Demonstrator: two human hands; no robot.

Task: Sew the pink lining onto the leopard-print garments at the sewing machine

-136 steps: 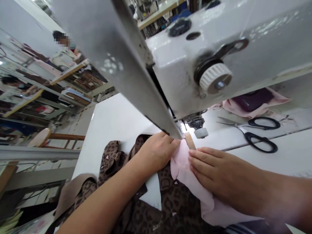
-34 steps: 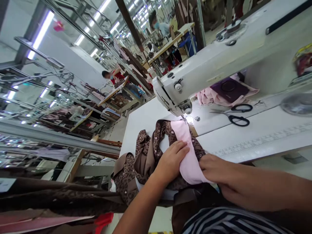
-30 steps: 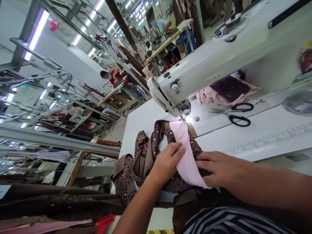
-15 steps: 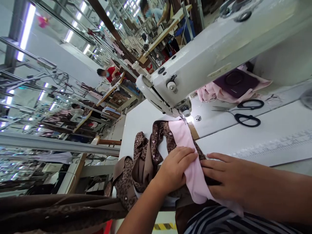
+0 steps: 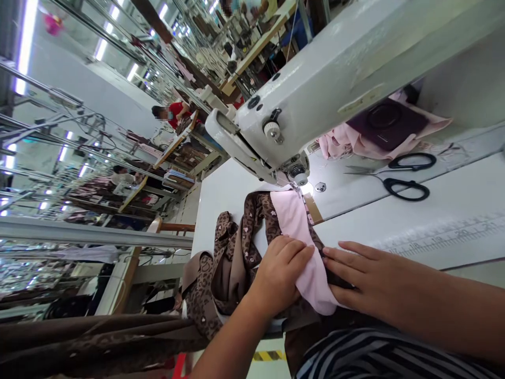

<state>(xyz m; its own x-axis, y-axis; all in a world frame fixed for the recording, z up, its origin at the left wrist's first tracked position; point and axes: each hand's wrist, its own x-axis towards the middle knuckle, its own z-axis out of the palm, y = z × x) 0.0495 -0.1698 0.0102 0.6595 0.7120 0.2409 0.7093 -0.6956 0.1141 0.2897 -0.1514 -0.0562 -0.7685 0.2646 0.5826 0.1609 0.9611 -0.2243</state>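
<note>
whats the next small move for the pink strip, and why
Probably ease the pink strip a little toward the sewing machine: its far end lies by the lit needle area, the left hand rests on it, and the right hand is spread at its edge.

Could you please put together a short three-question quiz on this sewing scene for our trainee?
1. Multiple choice: What does the left hand rest on?
A) White sewing machine
B) Pale pink cloth strip
C) Clear plastic ruler
2. True or false: The black-handled metal scissors lie on the white tabletop, held by neither hand.
3. Fill in: The flat dark purple object lies on crumpled ____ cloth.

Key: 1. B; 2. True; 3. pink
</note>
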